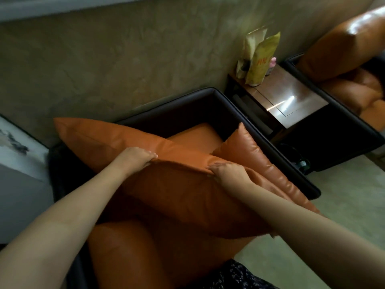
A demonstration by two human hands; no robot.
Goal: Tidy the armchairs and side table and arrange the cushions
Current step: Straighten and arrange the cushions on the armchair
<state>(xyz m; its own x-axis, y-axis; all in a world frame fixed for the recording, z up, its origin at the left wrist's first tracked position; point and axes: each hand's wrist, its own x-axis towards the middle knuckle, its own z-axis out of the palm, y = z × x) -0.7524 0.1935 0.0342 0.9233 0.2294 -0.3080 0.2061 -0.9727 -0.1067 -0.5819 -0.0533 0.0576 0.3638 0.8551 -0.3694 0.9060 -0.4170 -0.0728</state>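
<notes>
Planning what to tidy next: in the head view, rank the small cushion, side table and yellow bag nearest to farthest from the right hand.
1. small cushion, beside the right hand gripping the large cushion.
2. side table, beyond the armrest.
3. yellow bag, at the table's wall end.

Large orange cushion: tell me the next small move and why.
Probably lower the large cushion upright against the armchair back. The left hand and right hand grip its top edge, holding it over the seat, with the back just behind.
</notes>
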